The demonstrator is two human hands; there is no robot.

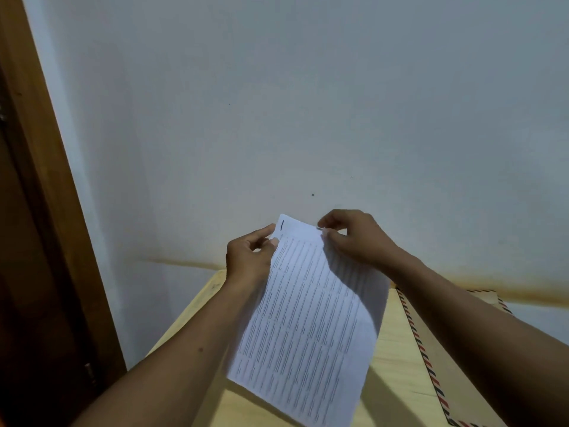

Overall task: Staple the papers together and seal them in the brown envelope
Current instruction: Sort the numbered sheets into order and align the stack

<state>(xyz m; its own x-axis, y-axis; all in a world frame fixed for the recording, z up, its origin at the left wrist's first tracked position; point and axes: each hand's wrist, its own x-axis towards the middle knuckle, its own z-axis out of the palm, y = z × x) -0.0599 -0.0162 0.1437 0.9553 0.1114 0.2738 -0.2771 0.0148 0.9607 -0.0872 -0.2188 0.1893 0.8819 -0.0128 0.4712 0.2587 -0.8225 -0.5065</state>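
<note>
I hold the printed white papers (308, 315) up in the air above the table, tilted, with lines of small text facing me. My left hand (249, 257) pinches the top left edge. My right hand (354, 235) pinches the top right corner between thumb and fingers. The brown envelope (431, 359), with a red, blue and white striped border, lies flat on the table to the right, mostly hidden under my right forearm. No stapler shows in this view.
A light wooden table (197, 318) stands against a pale wall (308, 118) with an orange stain along its base. A brown wooden door frame (46, 180) runs down the left side.
</note>
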